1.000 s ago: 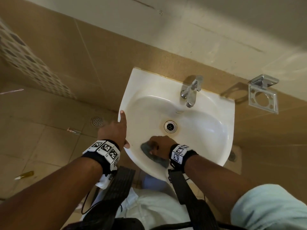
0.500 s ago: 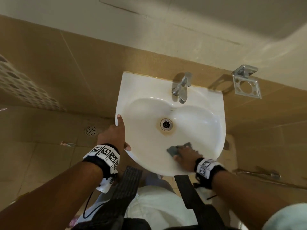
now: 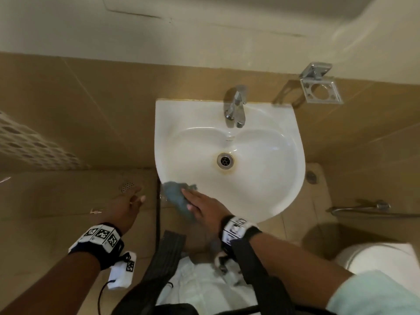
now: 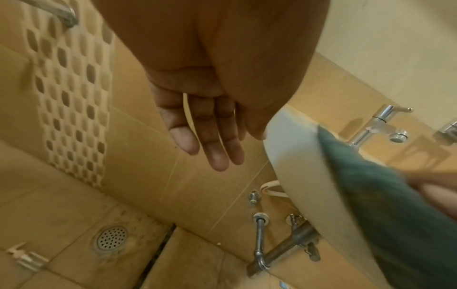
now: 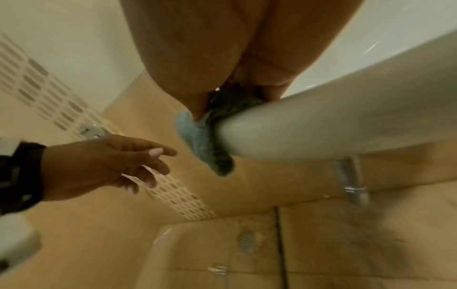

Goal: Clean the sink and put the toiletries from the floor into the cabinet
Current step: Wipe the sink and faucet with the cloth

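My right hand (image 3: 204,206) lies flat on a blue-grey cloth (image 3: 179,197), fingers straight and spread, pressing it onto the near-left rim of the white sink (image 3: 293,142). From the right wrist view the cloth (image 5: 205,136) drapes over the rim's edge and hangs below it, pinned under my fingertips; whether the thumb curls round it I cannot tell, since that view is blurred. Beyond my fingers lies the basin, with the drain (image 3: 225,160) ahead and to the right of the hand, and the chrome tap (image 3: 235,108) farther out at the back rim.

My left hand (image 3: 127,208) hangs free just left of the sink, clear of the rim, fingers loosely extended and holding nothing. The left wrist view shows the palm (image 4: 205,121) open, fingers straight, with the sink's edge just to its right. Below that hand, on the tiled floor, sit a round floor drain (image 4: 112,237) and a small pump-topped item (image 4: 27,258) nearer the left edge. A chrome holder (image 3: 320,90) is fixed to the wall, well off to the right of both hands.
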`<state>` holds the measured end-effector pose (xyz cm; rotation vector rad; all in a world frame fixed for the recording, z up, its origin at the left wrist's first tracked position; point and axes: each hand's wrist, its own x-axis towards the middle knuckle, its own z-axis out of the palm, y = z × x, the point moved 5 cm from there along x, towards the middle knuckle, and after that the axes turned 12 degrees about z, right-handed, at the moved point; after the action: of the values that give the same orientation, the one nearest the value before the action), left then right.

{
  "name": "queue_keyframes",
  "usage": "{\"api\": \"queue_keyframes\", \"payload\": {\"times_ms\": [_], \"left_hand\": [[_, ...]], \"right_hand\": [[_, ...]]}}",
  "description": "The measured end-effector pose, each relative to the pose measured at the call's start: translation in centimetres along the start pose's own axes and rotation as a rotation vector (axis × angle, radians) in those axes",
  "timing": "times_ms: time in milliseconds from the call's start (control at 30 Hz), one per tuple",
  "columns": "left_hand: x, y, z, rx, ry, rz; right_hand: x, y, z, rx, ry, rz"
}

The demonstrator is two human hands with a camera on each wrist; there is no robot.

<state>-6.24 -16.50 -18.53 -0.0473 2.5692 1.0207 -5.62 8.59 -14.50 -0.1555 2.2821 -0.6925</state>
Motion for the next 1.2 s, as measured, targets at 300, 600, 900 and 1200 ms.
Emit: {"api": "queue_keyframes", "payload": {"times_ms": [300,600,900,1200], "left_hand": [[-0.4,1.3,1.9,0.051,-0.018,0.013],[-2.0,0.7,1.4,0.026,-0.007,-0.045],[-3.9,1.7,0.4,-0.089,0.104,0.003],[1.8,9.5,-1.0,-0.019,0.055,0.032]], "right_hand": [[-8.7,18.7,-16.9,-0.281,0.137,0.447],[1.0,8.0,-2.6,-0.336,-0.034,0.299],[0.9,0.1,0.8,-0.028,0.012,0.051],[-7.7,19.2,-13.0,-0.529,0.051,0.135]]}}
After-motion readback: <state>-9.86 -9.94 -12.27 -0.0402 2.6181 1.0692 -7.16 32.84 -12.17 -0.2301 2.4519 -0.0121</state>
